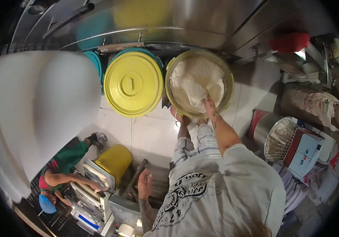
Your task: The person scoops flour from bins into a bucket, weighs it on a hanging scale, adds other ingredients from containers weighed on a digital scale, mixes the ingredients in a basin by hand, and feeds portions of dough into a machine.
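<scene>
Right hand (209,105): just inside the near rim of the flour tub; fingers curled, seemingly closed on the near-right end of a pale scoop-shaped item; the exact grip is lost in white on white.
Pale scoop-shaped item (194,91): inside the tub, left and far of the right fingers, seemingly in contact with them; kind uncertain under its coating.
Long axis: far left to near right, its near end toward the right hand.
Nearer hand: the right, by a wide margin.
White powder (205,67): beneath and around the item, heaped toward the far wall, hollowed near the middle.
Flour tub (230,85): round, yellowish, uncovered; on the floor, far of the person's feet.
Left hand (145,182): well apart, near and left of the tub; fingers loosely open, nothing seen in them.
Lidded tub (132,103): just left of the flour tub; yellow lid seated, raised handle at centre.
Mixing bowl (266,132): near and right of the flour tub; metal, under a wire guard.
Yellow bin (118,162): far left of the left hand, tilted in view.
Co-worker (59,177): at left, blue cap, hands at a pale machine (94,189).
</scene>
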Demonstrator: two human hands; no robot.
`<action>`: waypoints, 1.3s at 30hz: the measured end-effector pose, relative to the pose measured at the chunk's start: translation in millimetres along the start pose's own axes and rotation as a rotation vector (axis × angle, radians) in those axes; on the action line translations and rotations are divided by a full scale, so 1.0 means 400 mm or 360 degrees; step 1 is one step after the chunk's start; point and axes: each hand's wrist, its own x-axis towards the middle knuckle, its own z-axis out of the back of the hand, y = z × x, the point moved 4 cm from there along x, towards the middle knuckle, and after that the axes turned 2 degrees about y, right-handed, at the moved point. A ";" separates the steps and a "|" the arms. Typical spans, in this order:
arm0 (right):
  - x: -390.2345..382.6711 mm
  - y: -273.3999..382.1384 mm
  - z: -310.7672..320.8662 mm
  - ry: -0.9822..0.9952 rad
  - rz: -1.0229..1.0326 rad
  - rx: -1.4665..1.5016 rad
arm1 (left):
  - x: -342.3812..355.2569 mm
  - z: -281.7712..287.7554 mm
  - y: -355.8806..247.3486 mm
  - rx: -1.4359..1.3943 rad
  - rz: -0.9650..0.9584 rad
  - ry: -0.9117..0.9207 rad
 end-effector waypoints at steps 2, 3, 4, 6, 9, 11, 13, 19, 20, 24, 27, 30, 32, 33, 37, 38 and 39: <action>-0.054 -0.009 0.013 0.0087 -0.0225 0.0685 | -0.012 -0.019 0.009 0.0065 -0.0098 -0.0041; -0.073 0.030 0.024 0.0102 -0.0211 0.0685 | -0.024 -0.027 0.017 0.0056 -0.0104 -0.0059; -0.091 0.067 0.042 0.0162 -0.0288 0.0661 | -0.032 -0.027 0.018 0.0063 -0.0218 -0.0123; -0.123 0.116 0.066 0.0217 -0.0335 0.0652 | -0.047 -0.008 0.014 0.0075 -0.0364 -0.0197; -0.177 0.204 0.115 0.0247 -0.0168 0.0654 | -0.052 0.086 -0.035 0.0006 -0.0658 -0.0491; -0.241 0.258 0.148 0.0367 -0.0196 0.0791 | -0.058 0.176 -0.120 -0.0050 -0.0847 -0.0777; -0.303 0.321 0.217 0.0422 -0.0041 0.0890 | -0.069 0.280 -0.274 0.0153 -0.1344 -0.1031; -0.575 0.729 0.395 0.0338 0.0387 0.0952 | -0.245 0.562 -0.625 0.0228 -0.1974 -0.1997; -0.616 0.794 0.426 0.0310 0.0511 0.0882 | -0.264 0.598 -0.666 0.0144 -0.2059 -0.2053; -0.799 1.083 0.496 0.0258 0.0709 0.0920 | -0.385 0.735 -0.808 0.0532 -0.2112 -0.2158; -0.925 1.287 0.520 0.0166 0.0900 0.0921 | -0.368 0.763 -0.846 0.0856 -0.1904 -0.1960; -1.012 1.471 0.496 0.0298 0.1006 0.0919 | -0.342 0.737 -0.835 0.0632 -0.2010 -0.1949; -1.096 1.616 0.319 0.0682 0.0951 0.0760 | -0.321 0.717 -0.784 0.0552 -0.1978 -0.1959; -1.072 1.672 0.304 0.0695 0.1028 0.0879 | -0.318 0.689 -0.787 0.0527 -0.2013 -0.1982; -1.109 1.911 0.179 0.0736 0.1375 0.0162 | -0.325 0.579 -0.809 0.0409 -0.2125 -0.1934; -1.106 1.964 0.144 0.0677 0.1540 -0.0243 | -0.320 0.554 -0.817 0.0423 -0.2148 -0.1931; -1.165 1.991 0.057 0.0575 0.1633 -0.0580 | -0.308 0.545 -0.812 0.0444 -0.2102 -0.1931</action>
